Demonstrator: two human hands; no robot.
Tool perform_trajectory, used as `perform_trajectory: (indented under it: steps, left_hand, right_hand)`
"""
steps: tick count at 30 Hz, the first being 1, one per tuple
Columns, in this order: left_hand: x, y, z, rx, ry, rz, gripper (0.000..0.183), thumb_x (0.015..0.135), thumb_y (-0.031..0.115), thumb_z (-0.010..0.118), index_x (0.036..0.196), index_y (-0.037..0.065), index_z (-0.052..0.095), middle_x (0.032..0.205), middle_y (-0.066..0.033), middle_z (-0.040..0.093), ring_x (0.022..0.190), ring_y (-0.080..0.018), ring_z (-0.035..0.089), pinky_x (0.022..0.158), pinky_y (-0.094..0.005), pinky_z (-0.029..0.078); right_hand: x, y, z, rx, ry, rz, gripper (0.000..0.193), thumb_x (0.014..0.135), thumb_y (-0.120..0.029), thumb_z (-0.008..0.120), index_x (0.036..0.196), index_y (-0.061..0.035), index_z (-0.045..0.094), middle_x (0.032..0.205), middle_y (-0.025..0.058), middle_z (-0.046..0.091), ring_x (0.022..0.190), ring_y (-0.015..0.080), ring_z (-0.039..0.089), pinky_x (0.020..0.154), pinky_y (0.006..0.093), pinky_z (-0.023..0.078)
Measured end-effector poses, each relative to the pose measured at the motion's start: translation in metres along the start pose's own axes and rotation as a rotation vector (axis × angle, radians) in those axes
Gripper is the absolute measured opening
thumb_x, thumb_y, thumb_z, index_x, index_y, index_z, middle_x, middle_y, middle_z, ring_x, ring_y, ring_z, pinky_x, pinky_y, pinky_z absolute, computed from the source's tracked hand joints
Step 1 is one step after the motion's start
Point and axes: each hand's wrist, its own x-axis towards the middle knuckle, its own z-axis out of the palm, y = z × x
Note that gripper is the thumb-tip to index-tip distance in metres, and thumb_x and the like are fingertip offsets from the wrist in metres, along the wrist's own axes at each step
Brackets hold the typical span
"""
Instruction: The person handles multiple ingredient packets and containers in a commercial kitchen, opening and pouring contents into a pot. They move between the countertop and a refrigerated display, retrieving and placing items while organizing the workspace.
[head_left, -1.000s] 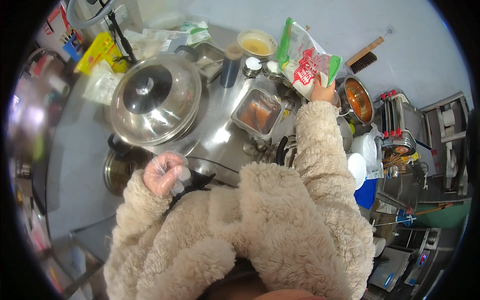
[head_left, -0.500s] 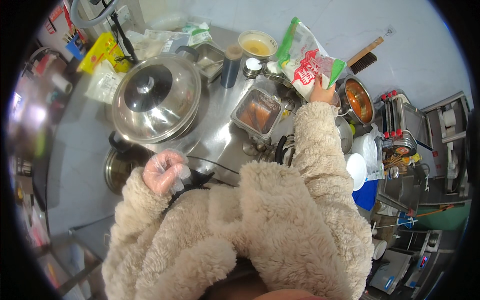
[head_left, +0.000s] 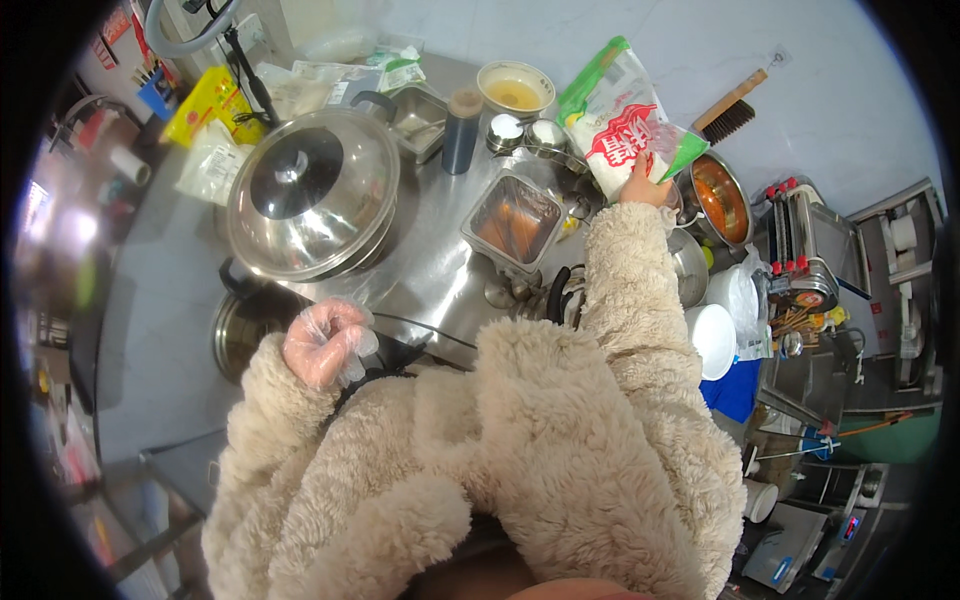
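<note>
My right hand (head_left: 645, 185), at the end of a fluffy beige sleeve, grips a green-edged plastic bag (head_left: 625, 110) with big red print. The bag stands tilted near the wall, its top leaning right of the small round tins. White contents fill the tin (head_left: 506, 130) farther left and the second tin (head_left: 546, 137) beside the bag. In front of my body, my left hand (head_left: 325, 342) wears a clear plastic glove. Its fingers are curled into a loose fist, and nothing shows in them. Below the bag, a square steel container (head_left: 513, 222) in clear plastic wrap holds something brown.
A large lidded wok (head_left: 312, 195) stands at the left on the steel counter. Behind it are a steel pan (head_left: 420, 125), a dark cylinder (head_left: 462, 135) and a bowl of yellowish liquid (head_left: 515, 90). A pot of orange-red liquid (head_left: 720, 200) sits right of the bag; a brush (head_left: 728, 110) hangs on the wall.
The bag has shifted right and turned a little, so the second tin of white contents shows more fully. My left hand has hardly moved.
</note>
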Motion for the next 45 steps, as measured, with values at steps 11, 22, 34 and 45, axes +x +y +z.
perform_trajectory:
  steps: [11,22,34,45]
  left_hand:
    - [-0.006,0.005,0.017,0.016,-0.026,0.004,0.015,0.083,0.011,0.057,0.095,0.001,0.057,0.074,-0.0006,0.057,0.060,-0.0061,0.047,0.053,-0.0197,0.037]
    - [-0.020,0.013,0.041,-0.018,-0.040,0.029,0.013,0.084,0.010,0.056,0.094,0.001,0.056,0.076,-0.0024,0.059,0.063,-0.0072,0.049,0.054,-0.0208,0.039]
    - [-0.031,0.011,0.088,0.116,-0.120,0.375,0.021,0.082,0.010,0.060,0.102,0.003,0.054,0.086,-0.0015,0.057,0.073,-0.0089,0.050,0.063,-0.0234,0.043]
    - [-0.074,0.027,0.076,0.066,0.298,0.499,0.058,0.081,0.011,0.055,0.134,0.006,0.032,0.126,-0.0099,0.043,0.110,-0.0206,0.045,0.090,-0.0371,0.041]
  right_hand:
    - [0.002,-0.034,-0.018,0.669,-0.004,0.480,0.040,0.089,-0.022,0.056,0.124,-0.0065,0.044,0.112,0.0117,0.059,0.094,0.0252,0.062,0.080,0.0434,0.053]
    - [0.000,-0.025,-0.021,1.247,-0.370,0.748,0.043,0.090,-0.050,0.043,0.112,-0.0159,0.056,0.114,0.0015,0.059,0.110,0.0239,0.052,0.100,0.0483,0.034]
    - [-0.065,-0.059,-0.033,1.309,-0.560,0.801,0.045,0.084,-0.050,0.055,0.118,-0.0207,0.056,0.117,-0.0003,0.060,0.106,0.0237,0.056,0.091,0.0479,0.042]
    - [-0.242,-0.136,-0.035,1.124,-1.116,1.074,0.051,0.089,-0.047,0.049,0.129,-0.0155,0.043,0.127,0.0002,0.050,0.117,0.0182,0.044,0.102,0.0408,0.033]
